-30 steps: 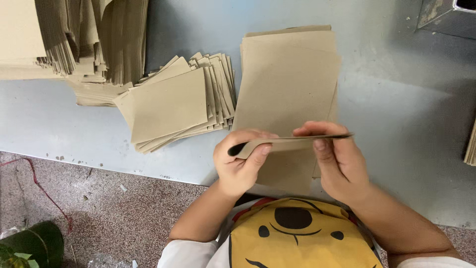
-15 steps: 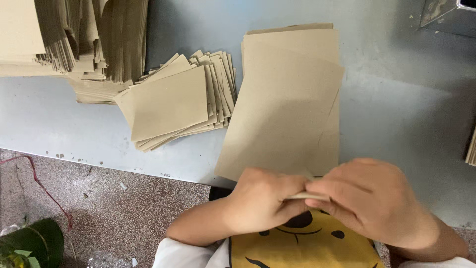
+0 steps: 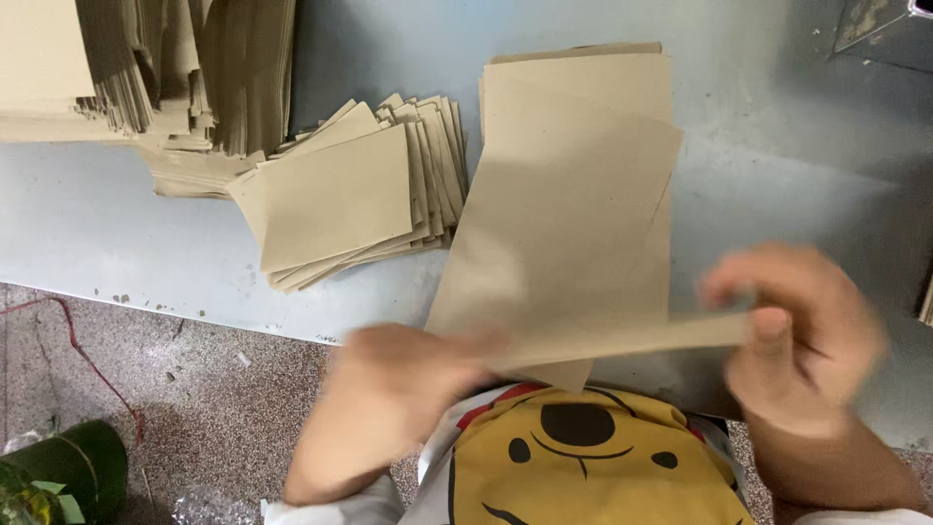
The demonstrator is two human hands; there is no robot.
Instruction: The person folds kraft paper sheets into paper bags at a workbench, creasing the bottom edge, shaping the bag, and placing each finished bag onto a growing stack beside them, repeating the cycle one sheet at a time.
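Observation:
My left hand (image 3: 394, 389) and my right hand (image 3: 797, 335) hold the two ends of a narrow folded strip of brown paper (image 3: 622, 340) just above the table's near edge; both hands are blurred. The strip stretches between them, tilted up toward the right. Under it lies a loose brown sheet (image 3: 559, 243), set askew on a neat stack of tall brown sheets (image 3: 583, 73).
A fanned pile of smaller folded brown pieces (image 3: 340, 194) lies left of the stack on the grey-blue table (image 3: 777, 165). Big bundles of brown paper (image 3: 146, 78) fill the far left. The speckled floor (image 3: 194, 389), a red cord (image 3: 87, 360) and a green plant pot (image 3: 58, 476) show below.
My hands were together at the sheet's near edge; now they have pulled apart sideways, with the folded strip stretched between them.

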